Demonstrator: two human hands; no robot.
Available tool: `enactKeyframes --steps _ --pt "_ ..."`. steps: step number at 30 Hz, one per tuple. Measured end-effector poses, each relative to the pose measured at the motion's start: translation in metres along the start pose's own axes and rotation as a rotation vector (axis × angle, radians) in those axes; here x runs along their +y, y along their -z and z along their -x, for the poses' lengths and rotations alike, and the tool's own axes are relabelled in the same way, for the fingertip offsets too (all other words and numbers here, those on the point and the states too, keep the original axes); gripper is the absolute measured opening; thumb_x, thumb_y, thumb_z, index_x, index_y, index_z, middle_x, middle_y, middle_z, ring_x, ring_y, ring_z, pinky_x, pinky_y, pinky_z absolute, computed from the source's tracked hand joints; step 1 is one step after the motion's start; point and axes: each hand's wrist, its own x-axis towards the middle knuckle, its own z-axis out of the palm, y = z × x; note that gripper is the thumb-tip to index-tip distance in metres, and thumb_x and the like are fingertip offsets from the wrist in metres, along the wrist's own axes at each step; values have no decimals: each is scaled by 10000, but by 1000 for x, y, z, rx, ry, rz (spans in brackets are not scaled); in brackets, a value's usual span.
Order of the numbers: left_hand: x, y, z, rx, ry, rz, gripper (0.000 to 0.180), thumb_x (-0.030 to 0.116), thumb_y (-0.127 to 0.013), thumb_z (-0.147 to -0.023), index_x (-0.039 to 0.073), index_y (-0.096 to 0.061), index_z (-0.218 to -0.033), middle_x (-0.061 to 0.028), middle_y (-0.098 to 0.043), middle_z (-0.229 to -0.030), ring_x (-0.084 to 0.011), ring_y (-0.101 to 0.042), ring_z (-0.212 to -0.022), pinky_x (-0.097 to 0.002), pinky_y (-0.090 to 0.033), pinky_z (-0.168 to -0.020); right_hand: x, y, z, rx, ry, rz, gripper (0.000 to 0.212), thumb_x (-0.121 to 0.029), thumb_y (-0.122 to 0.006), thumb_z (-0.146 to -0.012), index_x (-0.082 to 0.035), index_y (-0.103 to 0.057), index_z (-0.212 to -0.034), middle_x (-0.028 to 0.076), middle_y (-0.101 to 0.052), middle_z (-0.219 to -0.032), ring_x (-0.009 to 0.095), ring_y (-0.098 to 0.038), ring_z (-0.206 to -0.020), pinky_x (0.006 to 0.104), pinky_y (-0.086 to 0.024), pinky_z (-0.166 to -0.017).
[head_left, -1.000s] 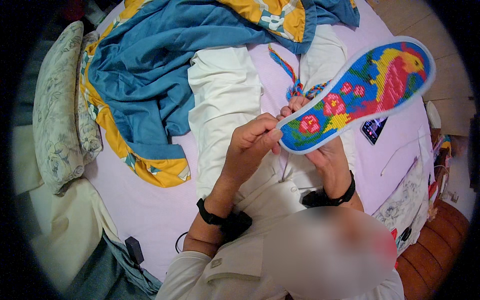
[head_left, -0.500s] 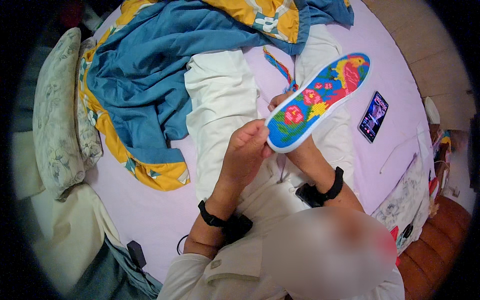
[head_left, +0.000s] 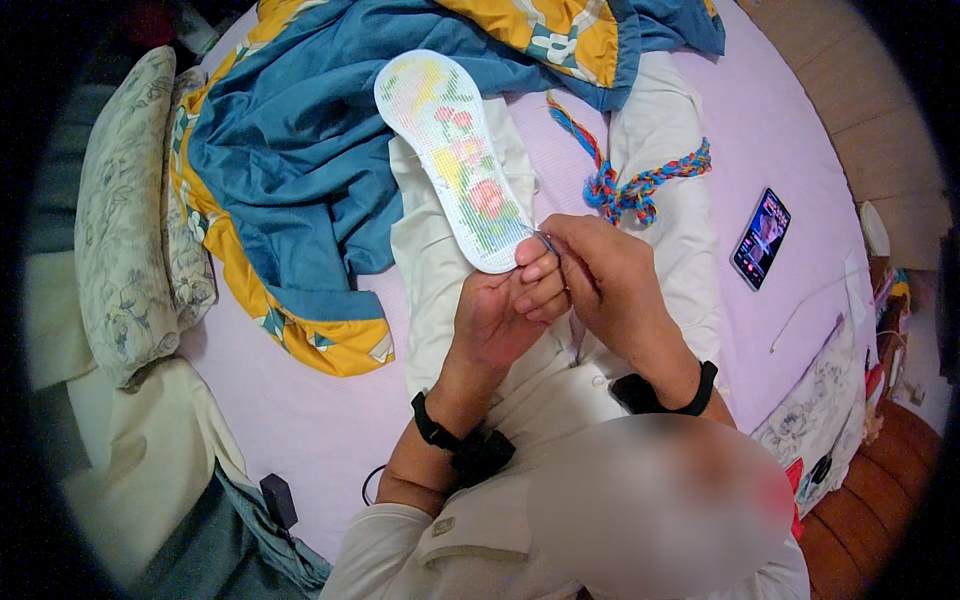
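My left hand (head_left: 508, 300) grips the lower end of an embroidered insole (head_left: 470, 180), fingers curled at its corner. The insole stands away from me, its paler side up: a white grid with faint pink flowers, green leaves and a yellow patch. Close against the same corner, my right hand (head_left: 610, 275) is closed in a pinch. A thin dark-blue strand (head_left: 548, 242) shows at its fingertips; whether it is thread or part of a tool, I cannot tell. A braided hank of blue, red and yellow yarn (head_left: 640, 190) lies beyond my right hand, across my trouser leg.
On the pale purple bedsheet lies a lit phone (head_left: 762, 238) at the right. A blue and yellow quilt (head_left: 290, 150) is bunched at the far left, beside floral pillows (head_left: 130, 220). A small black block (head_left: 278, 502) sits near left. Patterned cloth (head_left: 815, 420) lies near right.
The insole has turned over from its bright side to its paler side and swung to the left. My right hand has come from behind it to its lower corner. The yarn braid is now uncovered.
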Motion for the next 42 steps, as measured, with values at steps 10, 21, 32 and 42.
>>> enactKeyframes --steps 10,21,32,42 --pt "0 0 -1 -10 8 -24 160 224 -358 -921 133 -447 -824 33 -428 -702 -81 -374 -507 -221 -318 -504 0 1 0 14 28 -31 184 15 -528 -771 -28 -547 -949 141 -550 -700 315 -576 -651 383 -455 -542" --pt "-1 -1 -1 10 -6 -59 180 245 -366 -923 116 -445 -826 20 -432 -718 -86 -386 -520 -229 -328 -518 -2 6 -1 -19 23 0 183 11 -528 -764 -23 -550 -943 146 -562 -715 320 -578 -659 389 -455 -552" --pt "-2 -12 -3 208 -160 -582 200 223 -391 -941 61 -507 -921 15 -490 -740 -60 -388 -563 -216 -333 -541 -3 24 -2 -209 -288 -237 171 16 -510 -748 20 -563 -911 193 -582 -743 367 -581 -675 376 -462 -597" --pt "-8 -7 -5 315 -293 -990 217 209 -470 -922 61 -540 -780 44 -470 -659 -26 -385 -580 -161 -313 -533 21 7 18 -140 -305 -262 216 -42 -517 -810 23 -555 -1013 135 -605 -939 264 -551 -959 336 -410 -870"
